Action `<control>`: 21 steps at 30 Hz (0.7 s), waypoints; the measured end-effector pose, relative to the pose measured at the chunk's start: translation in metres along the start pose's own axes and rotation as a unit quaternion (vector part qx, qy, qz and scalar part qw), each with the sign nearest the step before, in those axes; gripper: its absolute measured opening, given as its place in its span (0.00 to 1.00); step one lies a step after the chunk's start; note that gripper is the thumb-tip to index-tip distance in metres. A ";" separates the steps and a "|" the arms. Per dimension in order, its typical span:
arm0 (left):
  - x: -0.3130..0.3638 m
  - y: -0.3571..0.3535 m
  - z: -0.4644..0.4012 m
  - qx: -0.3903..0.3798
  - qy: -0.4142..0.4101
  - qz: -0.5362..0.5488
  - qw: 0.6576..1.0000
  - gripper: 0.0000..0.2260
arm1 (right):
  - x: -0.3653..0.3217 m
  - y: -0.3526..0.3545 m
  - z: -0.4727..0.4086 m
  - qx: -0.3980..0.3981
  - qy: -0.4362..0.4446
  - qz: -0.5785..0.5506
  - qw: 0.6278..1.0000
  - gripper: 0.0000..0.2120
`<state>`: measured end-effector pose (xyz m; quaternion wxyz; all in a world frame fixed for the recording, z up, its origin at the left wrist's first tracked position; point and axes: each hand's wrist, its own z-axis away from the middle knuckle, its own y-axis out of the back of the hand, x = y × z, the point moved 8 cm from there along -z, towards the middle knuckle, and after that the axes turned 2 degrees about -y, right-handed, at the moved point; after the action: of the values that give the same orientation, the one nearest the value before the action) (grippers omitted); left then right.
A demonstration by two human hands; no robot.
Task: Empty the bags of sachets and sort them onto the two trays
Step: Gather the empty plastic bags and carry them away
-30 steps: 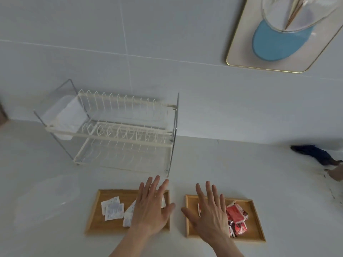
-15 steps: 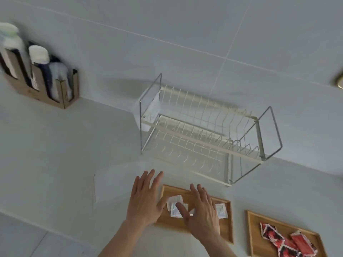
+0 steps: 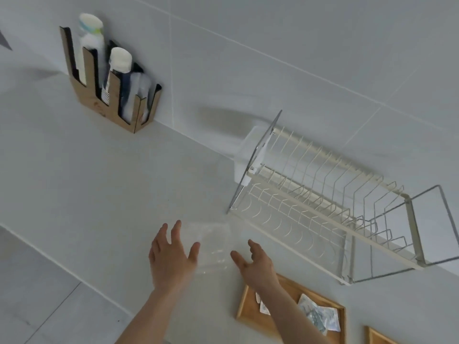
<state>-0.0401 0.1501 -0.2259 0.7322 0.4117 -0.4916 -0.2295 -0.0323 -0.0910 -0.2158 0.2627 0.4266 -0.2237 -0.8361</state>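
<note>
Both hands reach out over the white counter [image 3: 74, 184], one on either side of a clear plastic bag [image 3: 213, 247] that lies flat on it (the bag is so transparent that only its glints and edges show). The left hand [image 3: 170, 256] has its fingers spread and straight, palm down, with its thumb at the bag's left edge; whether it touches the plastic cannot be told. The right hand [image 3: 255, 263] is relaxed with loosely bent fingers, holding nothing, just beside the bag's right edge.

Near and to the right of the hands sits a wooden tray [image 3: 244, 306] holding white sachets [image 3: 319, 315], partly covered by the right forearm. A corner of a second wooden tray [image 3: 375, 337] shows at the near right edge of the view; its contents are out of sight.

Further back on the right stands a wire dish rack [image 3: 330, 202] against the tiled wall [image 3: 273, 33]. At the far left a wooden holder [image 3: 99, 105] stands upright by the wall, with stacked cups [image 3: 116, 68] inside it.
</note>
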 end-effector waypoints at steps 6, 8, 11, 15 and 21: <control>-0.037 -0.002 -0.006 -0.056 0.152 0.060 0.985 0.35 | -0.010 -0.034 -0.014 -0.067 -0.048 -0.030 0.996 0.34; -0.042 -0.003 -0.008 -0.062 0.165 0.056 0.983 0.34 | -0.011 -0.044 -0.013 -0.090 -0.063 -0.038 0.993 0.33; -0.050 -0.011 -0.013 -0.080 0.186 0.067 0.977 0.30 | -0.008 -0.051 -0.015 -0.076 -0.085 -0.044 0.992 0.31; -0.053 -0.019 -0.012 -0.091 0.183 0.083 0.975 0.24 | 0.001 -0.051 -0.019 -0.027 -0.119 -0.074 0.990 0.26; -0.039 -0.017 -0.006 -0.068 0.168 0.213 0.960 0.19 | 0.003 -0.028 -0.012 0.047 -0.103 -0.076 0.991 0.17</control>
<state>-0.0495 0.1716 -0.2612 0.8623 0.2796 -0.4212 -0.0285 -0.0310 -0.0733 -0.2405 0.1533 0.3660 -0.2551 -0.8817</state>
